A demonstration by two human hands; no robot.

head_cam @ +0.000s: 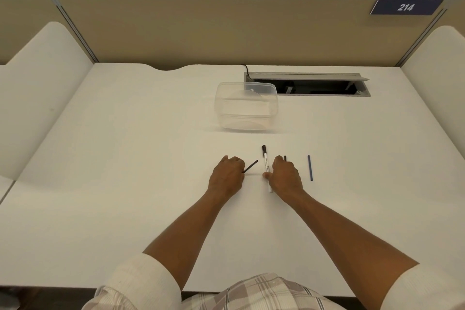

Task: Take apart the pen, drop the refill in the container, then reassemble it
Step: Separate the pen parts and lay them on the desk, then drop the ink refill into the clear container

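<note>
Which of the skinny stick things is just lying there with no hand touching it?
The blue stick, alone on the table right of the right hand. The left hand holds the black stick; the right hand grips the white pen.

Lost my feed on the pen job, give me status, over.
Left hand grips a thin black stick. Right hand holds white pen on desk. Clear container beyond, looks empty. Blue stick lies right, nothing blocking.

I read "214" in white slanted figures on a dark blue sign fixed at the top right of the tan partition ahead of me. The white pen by my right hand carries print too small to read.
</note>
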